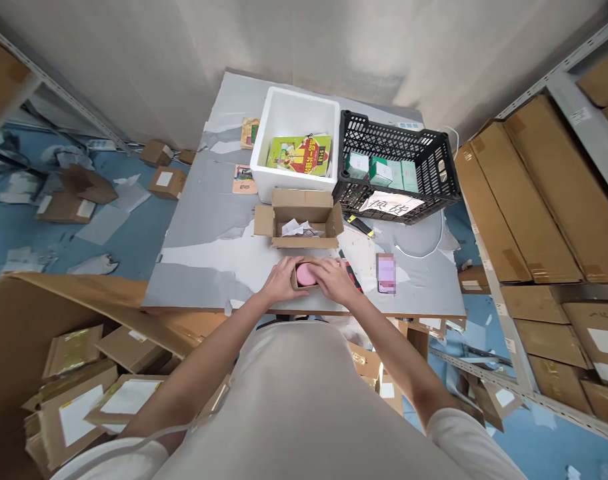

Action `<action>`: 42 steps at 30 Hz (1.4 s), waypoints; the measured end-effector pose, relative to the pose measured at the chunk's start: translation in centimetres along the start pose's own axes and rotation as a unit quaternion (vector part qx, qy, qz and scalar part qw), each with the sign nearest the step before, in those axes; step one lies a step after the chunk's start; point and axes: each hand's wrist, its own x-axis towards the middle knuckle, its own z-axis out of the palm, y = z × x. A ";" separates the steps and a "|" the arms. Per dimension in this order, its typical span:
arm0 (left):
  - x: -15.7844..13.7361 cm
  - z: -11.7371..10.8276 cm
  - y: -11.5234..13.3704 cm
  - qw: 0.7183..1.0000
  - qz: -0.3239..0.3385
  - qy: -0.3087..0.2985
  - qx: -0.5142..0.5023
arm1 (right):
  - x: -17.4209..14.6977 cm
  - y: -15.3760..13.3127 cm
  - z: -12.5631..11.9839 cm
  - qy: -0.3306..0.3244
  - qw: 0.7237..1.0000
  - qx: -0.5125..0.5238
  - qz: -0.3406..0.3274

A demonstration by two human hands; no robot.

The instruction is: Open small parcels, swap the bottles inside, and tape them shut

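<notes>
A small cardboard box (pixel 299 288) stands near the table's front edge, with a round pink item (pixel 307 274) inside its open top. Wrapped around the box's left side is my left hand (pixel 281 280). My right hand (pixel 334 279) grips the right side, its fingers reaching over the rim beside the pink item; whether they touch it I cannot tell. Just beyond sits a larger open cardboard box (pixel 304 243), flaps spread, with crumpled white paper (pixel 301 229) in it. A red and black tool (pixel 351 272) lies partly hidden behind my right hand.
At the back stand a white foam box (pixel 259 157) holding green and red packets and a black crate (pixel 449 167) with several green-white boxes. A yellow-black cutter (pixel 360 226) and a phone (pixel 386 273) lie right. Shelves with cartons (pixel 524 193) rise at right; a big carton (pixel 14 333) stands left.
</notes>
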 end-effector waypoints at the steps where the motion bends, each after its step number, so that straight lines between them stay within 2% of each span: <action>1: 0.0 0.0 -0.1 1.000 0.002 0.001 -0.008 | 0.3 -0.2 -0.3 -0.031 0.998 -0.022 -0.046; 3: 0.0 0.1 -0.2 1.000 0.006 -0.001 -0.022 | 1.2 -0.5 -1.0 -0.088 0.986 -0.066 -0.129; 7: 0.0 0.4 0.0 0.999 -0.003 0.005 -0.040 | 3.6 -1.1 -2.0 -0.126 0.955 -0.160 -0.218; 11: 0.0 0.9 0.0 0.998 -0.027 -0.004 -0.061 | 5.2 -1.6 -2.6 -0.173 0.921 -0.209 -0.281; 14: -0.1 1.1 -0.4 0.998 -0.034 0.003 -0.049 | 5.8 -2.5 -4.9 -0.205 0.906 -0.222 -0.297; 17: -0.4 1.1 -0.7 0.998 -0.033 0.014 -0.044 | 5.6 -3.6 -9.8 -0.195 0.918 -0.193 -0.285; 21: -0.8 0.6 -1.0 0.996 -0.028 0.023 -0.078 | 3.3 -3.0 -17.7 -0.107 0.970 -0.080 -0.201; 23: -0.9 0.3 -1.1 0.996 -0.024 0.022 -0.084 | 1.3 -1.4 -19.6 -0.028 0.991 0.004 -0.131; 25: -1.0 0.0 -1.2 0.997 -0.014 0.013 -0.071 | -0.7 0.7 -19.0 0.066 0.990 0.113 -0.051; 26: -1.0 -0.2 -1.2 0.998 -0.007 0.007 -0.059 | -1.6 1.7 -17.9 0.112 0.977 0.183 -0.008; 27: -0.9 -0.4 -1.2 0.999 0.000 0.000 -0.046 | -2.3 2.4 -16.2 0.162 0.950 0.264 0.035; 29: -0.8 -0.8 -1.1 1.000 0.017 -0.019 -0.015 | -3.2 3.1 -12.1 0.278 0.860 0.418 0.097; 30: -0.6 -0.9 -1.0 0.999 0.025 -0.029 0.003 | -3.2 3.0 -9.9 0.303 0.809 0.489 0.120; 32: -0.3 -1.3 -1.0 0.997 0.041 -0.045 0.041 | -2.9 2.2 -6.3 0.304 0.707 0.621 0.150; 33: 0.0 -1.5 -1.0 0.996 0.047 -0.051 0.058 | -2.5 1.6 -5.0 0.297 0.665 0.667 0.156; 35: 0.4 -2.0 -1.0 0.993 0.052 -0.056 0.086 | -1.6 0.6 -3.3 0.284 0.605 0.727 0.158; 37: 0.8 -2.7 -0.6 0.992 0.051 -0.053 0.102 | -0.7 -0.3 -2.6 0.270 0.572 0.759 0.152; 39: 1.2 -3.4 0.6 0.994 0.041 -0.024 0.098 | 0.0 -1.1 -2.4 0.243 0.558 0.780 0.145; 41: 1.5 -3.8 2.6 0.998 0.029 0.031 0.048 | 0.5 -2.0 -2.1 0.205 0.563 0.789 0.138; 42: 1.8 -3.8 3.7 0.998 0.023 0.061 0.000 | 0.6 -2.5 -2.0 0.187 0.580 0.780 0.139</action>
